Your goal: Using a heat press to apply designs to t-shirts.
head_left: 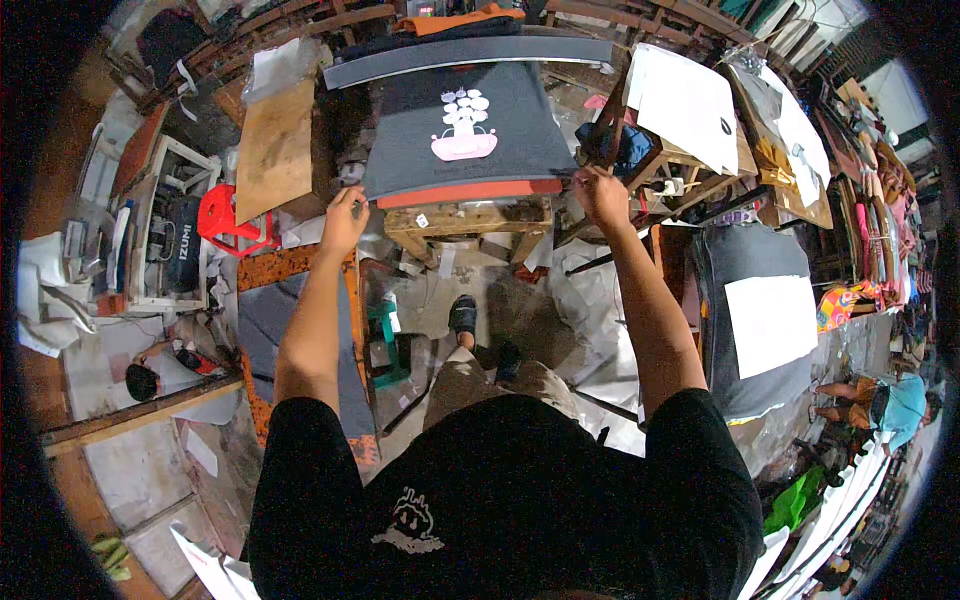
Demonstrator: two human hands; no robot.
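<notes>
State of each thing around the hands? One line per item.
Dark cloth: spread out, printed side up, near edge drawn wide at both corners.
Pink-and-white print: facing up, fully visible.
Left hand: pinching the cloth's near left corner.
Right hand: pinching its near right corner.
Long grey strip: lying across the cloth's far end.
White sheet: flat on dark fabric at right.

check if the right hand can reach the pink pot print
Likely yes: the pink pot print lies uncovered on the dark cloth, with nothing between it and the right hand, which seems to pinch the cloth's near right corner.
</notes>
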